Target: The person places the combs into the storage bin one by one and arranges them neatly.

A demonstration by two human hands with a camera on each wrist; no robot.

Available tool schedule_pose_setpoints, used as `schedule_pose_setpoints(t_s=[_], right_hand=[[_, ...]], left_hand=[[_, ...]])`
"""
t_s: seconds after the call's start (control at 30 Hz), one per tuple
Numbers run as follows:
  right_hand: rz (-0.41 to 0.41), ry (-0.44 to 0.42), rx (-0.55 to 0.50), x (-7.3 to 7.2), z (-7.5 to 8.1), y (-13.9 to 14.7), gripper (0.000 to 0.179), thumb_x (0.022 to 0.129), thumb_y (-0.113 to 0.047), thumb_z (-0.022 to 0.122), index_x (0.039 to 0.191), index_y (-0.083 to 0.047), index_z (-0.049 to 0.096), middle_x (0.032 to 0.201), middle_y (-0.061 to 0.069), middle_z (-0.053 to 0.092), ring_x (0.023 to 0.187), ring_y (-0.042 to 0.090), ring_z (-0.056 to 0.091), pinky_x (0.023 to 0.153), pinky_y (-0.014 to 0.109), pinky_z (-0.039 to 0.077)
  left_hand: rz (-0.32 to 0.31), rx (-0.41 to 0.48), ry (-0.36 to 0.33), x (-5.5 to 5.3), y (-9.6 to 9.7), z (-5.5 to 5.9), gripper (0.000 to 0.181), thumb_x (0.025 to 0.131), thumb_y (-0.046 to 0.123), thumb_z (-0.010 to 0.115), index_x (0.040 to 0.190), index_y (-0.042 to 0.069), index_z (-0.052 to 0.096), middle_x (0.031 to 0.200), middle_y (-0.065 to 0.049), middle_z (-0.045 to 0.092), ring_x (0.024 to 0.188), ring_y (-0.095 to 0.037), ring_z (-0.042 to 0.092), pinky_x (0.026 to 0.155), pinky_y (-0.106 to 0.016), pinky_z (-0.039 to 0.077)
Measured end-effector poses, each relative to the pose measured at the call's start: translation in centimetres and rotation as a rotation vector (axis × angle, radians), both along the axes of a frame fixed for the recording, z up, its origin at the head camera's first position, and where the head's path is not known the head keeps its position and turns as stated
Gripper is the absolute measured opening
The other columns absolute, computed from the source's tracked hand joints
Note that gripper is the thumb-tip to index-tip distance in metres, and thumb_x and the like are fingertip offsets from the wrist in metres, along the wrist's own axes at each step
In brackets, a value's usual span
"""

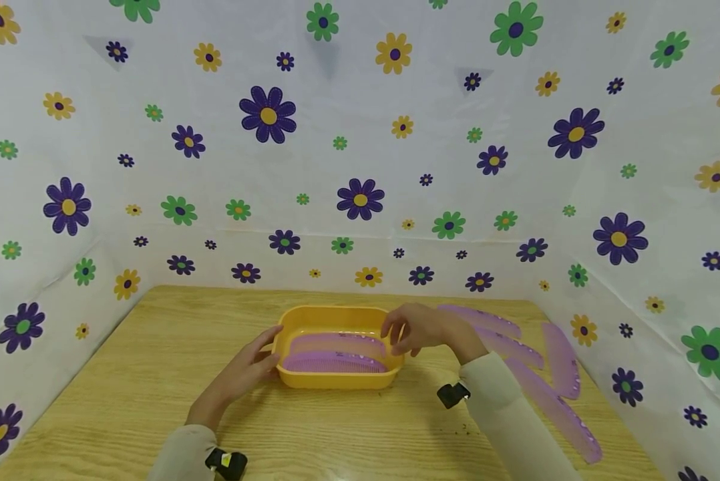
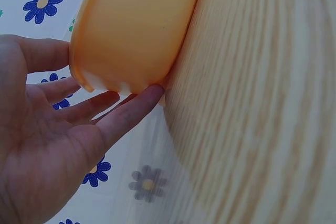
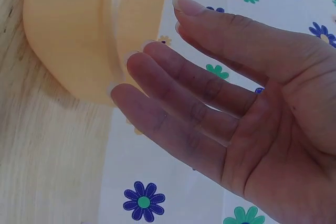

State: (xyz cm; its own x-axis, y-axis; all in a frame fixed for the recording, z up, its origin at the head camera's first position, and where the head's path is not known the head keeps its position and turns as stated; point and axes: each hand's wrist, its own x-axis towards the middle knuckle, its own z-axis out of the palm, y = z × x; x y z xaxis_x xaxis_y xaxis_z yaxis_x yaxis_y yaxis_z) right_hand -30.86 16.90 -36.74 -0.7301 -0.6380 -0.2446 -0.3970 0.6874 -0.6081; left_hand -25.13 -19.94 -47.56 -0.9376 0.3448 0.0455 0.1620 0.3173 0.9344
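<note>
A yellow plastic basin (image 1: 336,381) stands on the table, with two purple combs (image 1: 334,362) lying inside it. At the basin's left end is my left hand (image 1: 248,367). In the left wrist view, the fingertips (image 2: 153,92) of that hand touch the basin's outer end wall, fingers fairly straight and spread. My right hand (image 1: 423,327) hovers by the right end of the rim with nothing in it. Seen from the right wrist, its fingers (image 3: 173,129) are loosely bent and reach toward the basin's wall, with the thumb apart from them.
Several more purple combs (image 1: 555,407) lie fanned out on the wooden table (image 1: 155,374) at the right, some partly behind the right forearm. A white flowered sheet (image 1: 360,153) encloses the table at the back and sides. Small dark specks (image 1: 463,429) dot the tabletop near the right wrist.
</note>
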Motion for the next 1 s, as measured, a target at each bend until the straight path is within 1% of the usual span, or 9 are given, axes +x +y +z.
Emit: schedule_pose_setpoints(t_s=[0.27,0.4,0.47,0.53,0.6,0.7,0.83,0.9,1.0], right_hand=[[-0.049,0.002,-0.053,1.0,-0.8,2.3,0.025,0.092,-0.006,0.076,0.116,-0.001,0.069,0.097,0.008,0.072,0.083,0.017,0.068,0.07,0.036,0.065],[-0.064,0.013,-0.065,1.3,-1.0,3.6,0.024,0.091,-0.006,0.076,0.114,-0.002,0.07,0.097,0.009,0.072,0.083,0.018,0.069,0.069,0.034,0.065],[-0.059,0.035,-0.071,1.4,-1.1,4.2,0.024,0.091,-0.007,0.077,0.113,-0.003,0.071,0.097,0.01,0.073,0.084,0.018,0.07,0.069,0.032,0.064],[-0.051,0.082,-0.065,1.6,-1.2,4.9,0.023,0.09,-0.01,0.078,0.112,-0.005,0.071,0.099,0.008,0.073,0.087,0.017,0.071,0.07,0.027,0.063],[-0.046,0.124,-0.067,1.8,-1.4,5.7,0.022,0.09,-0.013,0.078,0.111,-0.007,0.072,0.101,0.008,0.073,0.09,0.017,0.071,0.072,0.024,0.062],[-0.033,0.182,-0.077,2.1,-1.8,6.8,0.022,0.09,-0.014,0.079,0.111,-0.007,0.073,0.103,0.008,0.073,0.092,0.018,0.072,0.076,0.023,0.061],[-0.026,0.211,-0.096,2.5,-2.1,8.4,0.024,0.091,-0.009,0.077,0.113,-0.003,0.072,0.103,0.011,0.073,0.091,0.021,0.073,0.078,0.026,0.063],[-0.029,0.219,-0.1,2.7,-2.2,9.1,0.025,0.091,-0.007,0.077,0.114,-0.002,0.071,0.102,0.012,0.073,0.09,0.021,0.073,0.079,0.028,0.064],[-0.029,0.237,-0.111,3.2,-2.1,10.2,0.025,0.09,-0.004,0.077,0.114,0.0,0.07,0.101,0.015,0.073,0.088,0.022,0.074,0.079,0.032,0.065]], left_hand=[[0.012,-0.004,-0.004,-0.1,0.0,-0.2,0.059,0.109,0.012,0.047,0.163,0.005,0.023,0.165,-0.03,0.026,0.142,-0.053,0.046,0.103,-0.044,0.058],[0.014,-0.005,0.004,-0.1,0.0,-0.3,0.059,0.109,0.012,0.047,0.163,0.004,0.023,0.164,-0.031,0.027,0.142,-0.053,0.046,0.103,-0.045,0.059],[0.004,-0.009,0.014,-0.1,-0.1,-0.4,0.06,0.109,0.012,0.047,0.163,0.003,0.022,0.163,-0.032,0.027,0.141,-0.054,0.046,0.103,-0.045,0.058],[0.008,-0.003,0.013,-0.1,-0.1,-0.4,0.06,0.109,0.012,0.047,0.163,0.003,0.022,0.163,-0.032,0.027,0.141,-0.054,0.046,0.102,-0.045,0.058],[0.003,0.001,0.012,-0.2,-0.1,-0.5,0.06,0.109,0.012,0.047,0.163,0.003,0.022,0.164,-0.032,0.027,0.142,-0.054,0.045,0.102,-0.045,0.059],[-0.002,0.009,0.009,-0.2,-0.1,-0.7,0.06,0.11,0.013,0.047,0.163,0.003,0.021,0.164,-0.032,0.026,0.142,-0.054,0.045,0.102,-0.044,0.059],[-0.01,0.009,0.018,-0.2,-0.2,-0.7,0.06,0.11,0.013,0.047,0.163,0.002,0.02,0.164,-0.033,0.025,0.142,-0.055,0.044,0.102,-0.043,0.059],[-0.003,0.011,0.019,-0.2,-0.2,-0.6,0.06,0.11,0.012,0.047,0.163,0.002,0.021,0.163,-0.032,0.026,0.142,-0.055,0.045,0.102,-0.044,0.059],[-0.011,0.01,0.025,-0.2,-0.2,-0.5,0.06,0.11,0.012,0.047,0.163,0.001,0.021,0.163,-0.033,0.025,0.141,-0.055,0.045,0.102,-0.044,0.059]])
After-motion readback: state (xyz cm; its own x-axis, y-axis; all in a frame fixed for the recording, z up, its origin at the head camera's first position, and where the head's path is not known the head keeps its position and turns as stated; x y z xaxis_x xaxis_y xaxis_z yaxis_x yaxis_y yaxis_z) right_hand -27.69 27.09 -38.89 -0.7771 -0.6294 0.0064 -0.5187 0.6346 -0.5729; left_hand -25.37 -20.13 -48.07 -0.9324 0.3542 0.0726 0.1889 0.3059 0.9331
